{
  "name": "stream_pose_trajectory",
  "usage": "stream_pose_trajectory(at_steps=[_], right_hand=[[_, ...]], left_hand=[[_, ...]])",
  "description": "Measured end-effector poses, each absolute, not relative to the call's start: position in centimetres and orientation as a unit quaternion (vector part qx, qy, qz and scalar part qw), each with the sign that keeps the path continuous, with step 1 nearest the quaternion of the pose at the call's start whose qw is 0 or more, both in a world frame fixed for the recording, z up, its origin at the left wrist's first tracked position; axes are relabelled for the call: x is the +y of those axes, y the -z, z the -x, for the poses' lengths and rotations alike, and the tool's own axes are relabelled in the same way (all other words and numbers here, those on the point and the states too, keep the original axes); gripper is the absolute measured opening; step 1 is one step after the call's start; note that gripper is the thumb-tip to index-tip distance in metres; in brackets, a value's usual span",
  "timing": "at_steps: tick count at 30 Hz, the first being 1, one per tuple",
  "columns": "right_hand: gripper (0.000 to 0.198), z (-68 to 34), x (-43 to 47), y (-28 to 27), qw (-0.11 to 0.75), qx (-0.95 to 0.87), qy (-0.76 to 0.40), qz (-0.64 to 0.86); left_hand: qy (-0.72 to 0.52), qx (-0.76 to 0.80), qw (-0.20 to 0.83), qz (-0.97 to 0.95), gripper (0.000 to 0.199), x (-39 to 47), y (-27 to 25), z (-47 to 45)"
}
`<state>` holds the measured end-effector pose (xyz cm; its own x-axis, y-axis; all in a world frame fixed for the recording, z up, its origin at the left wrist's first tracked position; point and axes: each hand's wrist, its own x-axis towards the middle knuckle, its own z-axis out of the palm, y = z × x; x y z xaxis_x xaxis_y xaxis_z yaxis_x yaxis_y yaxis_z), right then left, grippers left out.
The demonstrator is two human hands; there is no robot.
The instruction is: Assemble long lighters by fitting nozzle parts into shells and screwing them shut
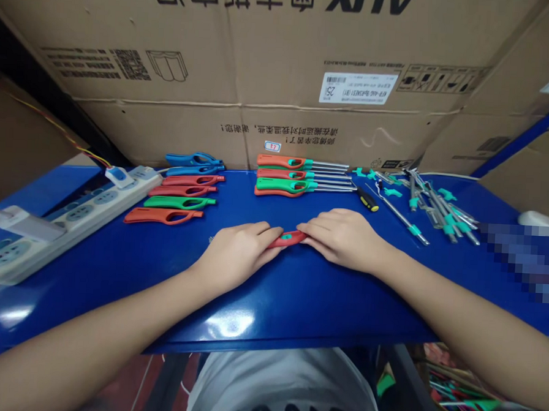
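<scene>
A red lighter handle [295,237] with a green trigger is pinched between my two hands above the middle of the blue table. My left hand [239,249] grips its left end, and my right hand [341,238] closes round its right end. My fingers cover both ends. Beyond them lies a stack of long-nosed lighters [280,184] with orange, red and green handles and metal tubes. To the left, several handles without tubes, among them an orange handle [140,215], a green handle [164,201] and a blue handle [180,160], lie in a row.
Loose metal tubes with green parts [446,217] are heaped at the right. A black and yellow screwdriver [367,199] lies behind my right hand. A white power strip [94,211] with plugs runs along the left. A cardboard sheet [193,78] walls the back of the blue table [171,323].
</scene>
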<state>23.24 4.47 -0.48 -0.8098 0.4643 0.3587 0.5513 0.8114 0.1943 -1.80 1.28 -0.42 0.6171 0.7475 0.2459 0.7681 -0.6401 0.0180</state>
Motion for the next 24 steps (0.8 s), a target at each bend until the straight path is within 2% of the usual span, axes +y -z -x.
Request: stream_pose_trajectory(at_steps=[6,10,14,18,24], right_hand=[[0.037,-26.4,7.1,-0.6,0.119,-0.908,0.153,0.371],[0.030,-28.6,8.5,-0.9,0.112,-0.895,0.137,0.410],[0.029,-29.4,9.1,-1.1,0.117,-0.908,0.098,0.390],[0.023,-29.9,9.3,-1.4,0.133,-0.906,0.117,0.385],[0.022,-28.4,8.4,-1.0,0.164,-0.932,0.099,0.308]], left_hand=[[0.115,-0.460,0.042,0.880,0.025,2.3,0.3,2.8],[0.132,-0.473,0.028,0.871,0.028,2.5,0.3,2.9],[0.140,-0.484,0.041,0.863,0.028,2.3,0.2,2.9],[0.150,-0.494,0.050,0.855,0.028,2.3,-0.1,3.0],[0.169,-0.495,0.001,0.852,0.027,1.8,0.0,2.6]])
